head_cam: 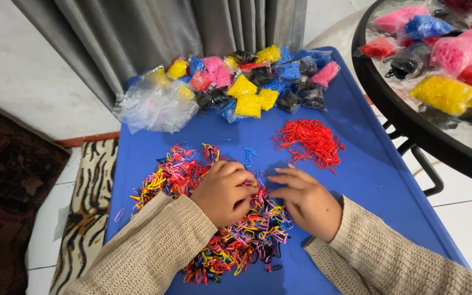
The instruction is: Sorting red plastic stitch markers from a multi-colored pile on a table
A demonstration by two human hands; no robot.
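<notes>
While both my beige knitted sleeves (pixel 154 246) reach in from the bottom edge, my left hand (pixel 224 192) rests on the mixed heap of small rubber bands (pixel 230 240), its fingers (pixel 241 180) curled and pressed together into the tangle of pink, yellow, red, blue and black loops; whether they pinch a band I cannot tell. My right hand (pixel 307 201) lies just beside it at the heap's right edge, fingers (pixel 282 180) loosely bent and pointing left toward the other hand, their tips close to it. The heap sits on the near half of a blue bench (pixel 367 180). Farther off, to the right, lies a separate pile of red bands (pixel 310 142), well apart from the mixed heap. Beyond that, along the far edge, small clear bags of sorted bands (pixel 252 82) cluster in yellow, pink, blue and black, with a bundle of empty clear bags (pixel 151 106) at their left. Behind hangs a grey curtain (pixel 165 33).
</notes>
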